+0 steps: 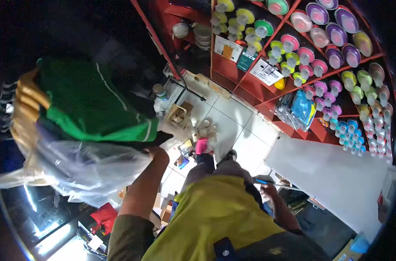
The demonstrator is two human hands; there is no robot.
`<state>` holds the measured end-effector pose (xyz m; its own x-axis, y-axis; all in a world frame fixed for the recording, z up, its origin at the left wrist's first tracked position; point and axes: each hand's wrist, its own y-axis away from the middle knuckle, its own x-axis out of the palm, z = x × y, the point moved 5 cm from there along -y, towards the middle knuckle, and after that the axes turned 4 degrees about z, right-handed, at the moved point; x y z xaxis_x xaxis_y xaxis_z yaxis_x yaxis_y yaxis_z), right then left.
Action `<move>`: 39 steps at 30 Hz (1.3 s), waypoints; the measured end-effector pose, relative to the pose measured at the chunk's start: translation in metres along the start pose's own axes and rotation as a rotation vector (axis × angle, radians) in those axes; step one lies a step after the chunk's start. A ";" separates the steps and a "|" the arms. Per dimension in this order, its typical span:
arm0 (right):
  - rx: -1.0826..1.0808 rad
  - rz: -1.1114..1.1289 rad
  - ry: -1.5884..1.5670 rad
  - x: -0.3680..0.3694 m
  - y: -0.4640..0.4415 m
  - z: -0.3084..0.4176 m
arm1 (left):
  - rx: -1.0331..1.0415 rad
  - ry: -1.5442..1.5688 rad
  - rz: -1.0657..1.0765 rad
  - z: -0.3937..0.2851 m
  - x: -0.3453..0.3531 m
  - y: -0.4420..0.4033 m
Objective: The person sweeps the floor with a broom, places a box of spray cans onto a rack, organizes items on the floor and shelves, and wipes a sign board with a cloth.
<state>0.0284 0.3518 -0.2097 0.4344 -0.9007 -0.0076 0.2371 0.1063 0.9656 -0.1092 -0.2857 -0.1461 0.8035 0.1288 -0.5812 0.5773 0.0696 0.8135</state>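
Note:
My left hand [155, 152] reaches in at the lower edge of a green garment [87, 98] with pale piping; its fingers are hidden among the clothes. Several wooden hangers [28, 98] hold the garments at the left. Clear plastic wrap [102, 174] hangs below the green cloth, over a darker garment, beside my left forearm. At my other side, my right hand [269, 191] is closed around a thin stick with a blue end [261, 181], much like a pen. The hand is small and partly blurred, beside the edge of a white tabletop [328, 174].
Red shelves [261, 93] at the upper right hold several rows of coloured spray cans [304, 54], boxes and a blue plastic-wrapped packet [303, 111]. A cardboard box [179, 114] and small jars [205, 129] stand on the white tiled floor [232, 115] near my feet. A red cloth [104, 217] lies lower left.

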 end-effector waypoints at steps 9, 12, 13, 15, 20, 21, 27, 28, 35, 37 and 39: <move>-0.096 -0.108 -0.549 0.038 0.002 -0.022 | -0.016 0.263 -0.036 -0.050 0.055 -0.225; 0.149 -0.124 -0.545 0.050 -0.009 -0.076 | -0.014 0.224 0.070 -0.020 0.131 -0.326; 0.168 -0.131 -0.552 0.051 -0.016 -0.103 | 0.004 0.206 -0.201 -0.008 0.153 -0.362; 0.400 -0.155 -0.592 0.053 -0.018 -0.163 | 0.032 0.187 -0.452 0.019 0.192 -0.419; 0.348 -0.199 -0.494 0.083 -0.019 -0.168 | -0.007 0.435 -0.169 0.025 0.164 -0.441; 0.316 -0.228 -0.491 0.085 -0.027 -0.155 | -0.021 0.451 -0.214 0.023 0.152 -0.436; 0.207 -0.318 -0.348 0.097 -0.025 -0.099 | 0.125 0.172 -0.933 -0.022 0.048 -0.316; 0.023 -0.354 -0.189 0.087 -0.052 -0.109 | 0.149 0.111 -0.878 -0.038 0.048 -0.308; -0.226 -0.173 -0.795 0.088 -0.078 0.097 | 0.636 0.477 -0.457 -0.199 0.091 -0.175; -0.085 -0.062 -1.020 0.087 -0.067 0.141 | 0.701 0.510 -0.256 -0.241 0.138 -0.148; -0.154 0.027 -0.967 0.079 -0.074 0.132 | 0.791 0.084 -0.396 -0.285 0.137 -0.101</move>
<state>-0.0693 0.2170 -0.2475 -0.4422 -0.8464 0.2967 0.3783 0.1239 0.9173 -0.0989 0.0065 -0.3025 0.5284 0.3150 -0.7884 0.7668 -0.5756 0.2840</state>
